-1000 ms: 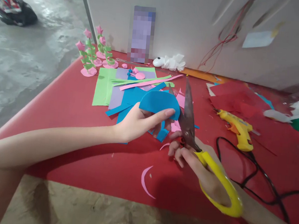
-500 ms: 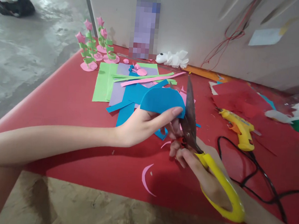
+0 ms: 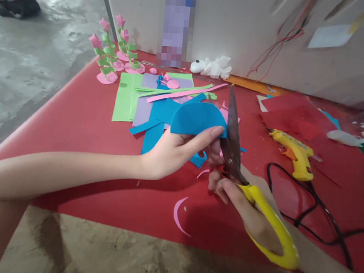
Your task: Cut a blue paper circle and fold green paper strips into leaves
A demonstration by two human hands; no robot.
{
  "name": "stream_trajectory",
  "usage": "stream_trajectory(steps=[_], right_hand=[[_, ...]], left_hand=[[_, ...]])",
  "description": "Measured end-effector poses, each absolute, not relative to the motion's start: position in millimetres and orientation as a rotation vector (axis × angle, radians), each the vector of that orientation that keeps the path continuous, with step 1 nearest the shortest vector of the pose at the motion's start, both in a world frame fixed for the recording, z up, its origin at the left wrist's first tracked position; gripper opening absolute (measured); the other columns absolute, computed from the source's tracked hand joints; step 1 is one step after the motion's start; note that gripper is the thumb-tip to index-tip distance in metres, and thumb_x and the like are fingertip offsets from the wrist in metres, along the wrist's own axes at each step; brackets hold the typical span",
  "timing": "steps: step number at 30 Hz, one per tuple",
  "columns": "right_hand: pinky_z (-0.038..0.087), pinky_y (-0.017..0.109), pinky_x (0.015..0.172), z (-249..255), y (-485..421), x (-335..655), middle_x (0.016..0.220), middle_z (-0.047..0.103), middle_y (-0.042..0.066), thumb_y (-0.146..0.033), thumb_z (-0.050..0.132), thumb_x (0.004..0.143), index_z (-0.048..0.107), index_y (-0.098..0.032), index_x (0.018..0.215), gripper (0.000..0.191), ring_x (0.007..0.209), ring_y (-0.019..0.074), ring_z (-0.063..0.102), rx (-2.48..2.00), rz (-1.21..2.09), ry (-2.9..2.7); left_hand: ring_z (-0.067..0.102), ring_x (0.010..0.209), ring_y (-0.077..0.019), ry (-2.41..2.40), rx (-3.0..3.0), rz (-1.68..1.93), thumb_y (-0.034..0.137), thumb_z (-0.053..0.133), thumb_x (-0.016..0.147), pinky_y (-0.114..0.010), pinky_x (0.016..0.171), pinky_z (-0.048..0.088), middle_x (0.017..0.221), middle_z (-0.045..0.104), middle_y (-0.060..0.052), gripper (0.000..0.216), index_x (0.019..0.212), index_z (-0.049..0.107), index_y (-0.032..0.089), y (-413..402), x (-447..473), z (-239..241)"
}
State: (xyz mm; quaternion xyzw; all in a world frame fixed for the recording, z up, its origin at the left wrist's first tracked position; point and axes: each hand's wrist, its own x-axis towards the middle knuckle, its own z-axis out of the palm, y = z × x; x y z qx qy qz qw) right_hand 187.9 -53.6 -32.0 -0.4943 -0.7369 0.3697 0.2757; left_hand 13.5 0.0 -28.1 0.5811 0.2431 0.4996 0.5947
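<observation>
Between the thumb and fingers of my left hand (image 3: pixel 183 151) is a blue foam sheet piece (image 3: pixel 199 117) with a rounded upper edge. My right hand (image 3: pixel 243 196) is closed around yellow-handled scissors (image 3: pixel 234 136). Their dark blades point upward, right at the piece's right edge. Part of the cutting edge is hidden, so I cannot tell how far the blades are parted. Behind my left hand lie blue foam scraps and strips (image 3: pixel 153 138) over a purple sheet (image 3: pixel 140 112) and a light green sheet (image 3: pixel 124 98). A pink crescent offcut (image 3: pixel 178 216) rests nearer the table's front edge.
On the red table (image 3: pixel 85 120), a yellow glue gun (image 3: pixel 294 151) and its black cord (image 3: pixel 323 215) lie to the right. Pink paper flowers (image 3: pixel 108 59) stand at the back left. Crumpled white tissue (image 3: pixel 217 67) sits by the wall. Red sheets (image 3: pixel 300 114) are at right.
The view has shifted slightly, so the background sits a little higher. The blue piece has turned slightly, its lower right corner now higher against the blades. Both hands keep their hold.
</observation>
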Motion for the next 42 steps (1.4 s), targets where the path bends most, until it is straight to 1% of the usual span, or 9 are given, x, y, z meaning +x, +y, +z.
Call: stream_trajectory(steps=[5,10,15,19,23,26,29,34,42], right_hand=[[0.040,0.024,0.055,-31.0,-56.0,185.8,0.067,0.056,-0.002,-0.032,0.040,0.094,0.050,-0.020,0.080,0.021,0.058,0.0080,0.052,-1.356,0.982,-1.949],[0.038,0.025,0.052,-27.0,-59.2,182.8,0.062,0.051,-0.002,-0.034,0.038,0.094,0.046,-0.021,0.073,0.026,0.056,0.0086,0.050,-1.389,0.963,-1.974],[0.032,0.026,0.046,-22.2,-62.6,180.5,0.052,0.043,-0.005,-0.040,0.034,0.096,0.049,-0.021,0.081,0.028,0.046,0.0083,0.043,-1.473,0.920,-1.995],[0.033,0.025,0.044,-25.3,-60.5,183.3,0.047,0.040,-0.006,-0.039,0.034,0.095,0.050,-0.021,0.082,0.028,0.042,0.0085,0.041,-1.418,0.904,-2.023],[0.037,0.024,0.048,-25.9,-61.0,182.8,0.044,0.038,-0.006,-0.038,0.035,0.095,0.046,-0.021,0.070,0.032,0.044,0.0088,0.047,-1.365,0.895,-1.997],[0.037,0.023,0.048,-23.2,-63.6,180.2,0.044,0.036,-0.005,-0.038,0.036,0.094,0.041,-0.022,0.062,0.037,0.049,0.0091,0.050,-1.464,0.930,-1.902],[0.035,0.023,0.044,-22.4,-63.8,179.6,0.048,0.042,-0.004,-0.039,0.037,0.094,0.045,-0.021,0.068,0.033,0.048,0.0083,0.050,-1.442,0.981,-1.883],[0.030,0.021,0.035,-23.7,-61.4,180.8,0.051,0.045,-0.006,-0.039,0.039,0.094,0.054,-0.020,0.085,0.025,0.037,0.0051,0.039,-1.422,0.981,-1.873],[0.031,0.020,0.033,-27.8,-56.3,188.7,0.046,0.046,-0.007,-0.036,0.041,0.094,0.056,-0.020,0.087,0.023,0.031,0.0052,0.040,-1.323,0.786,-2.023]], left_hand=[[0.063,0.059,-0.0054,0.575,1.366,1.183,0.032,0.050,0.092,-0.013,0.061,0.055,0.063,0.064,0.002,0.033,0.065,0.058,0.016,-0.2,15.3,-30.1],[0.064,0.060,-0.0056,0.582,1.361,1.212,0.029,0.050,0.092,-0.013,0.063,0.056,0.063,0.062,0.003,0.031,0.064,0.056,0.017,-1.9,16.7,-30.6],[0.064,0.063,-0.0077,0.643,1.374,1.201,0.030,0.052,0.091,-0.017,0.066,0.057,0.066,0.065,0.002,0.030,0.064,0.057,0.017,-5.1,16.7,-28.6],[0.065,0.066,-0.0084,0.607,1.394,1.173,0.029,0.049,0.093,-0.018,0.069,0.057,0.069,0.068,0.000,0.031,0.066,0.059,0.017,-3.0,15.5,-27.2],[0.063,0.064,-0.0066,0.587,1.418,1.162,0.027,0.050,0.092,-0.015,0.069,0.055,0.065,0.065,0.002,0.032,0.063,0.058,0.016,0.8,13.0,-24.8],[0.060,0.063,-0.0054,0.604,1.431,1.134,0.025,0.052,0.091,-0.014,0.069,0.054,0.063,0.062,0.003,0.032,0.061,0.057,0.016,2.2,10.8,-22.6],[0.059,0.063,-0.0053,0.630,1.435,1.111,0.029,0.050,0.092,-0.014,0.067,0.053,0.064,0.061,0.002,0.035,0.060,0.057,0.016,3.2,8.9,-22.0],[0.060,0.062,-0.0070,0.628,1.460,1.084,0.033,0.050,0.092,-0.017,0.065,0.053,0.064,0.060,0.002,0.036,0.061,0.057,0.017,8.0,5.0,-24.6],[0.063,0.062,-0.0096,0.642,1.517,1.042,0.037,0.053,0.089,-0.022,0.067,0.055,0.062,0.063,0.003,0.035,0.061,0.059,0.018,16.7,-1.4,-25.3]])
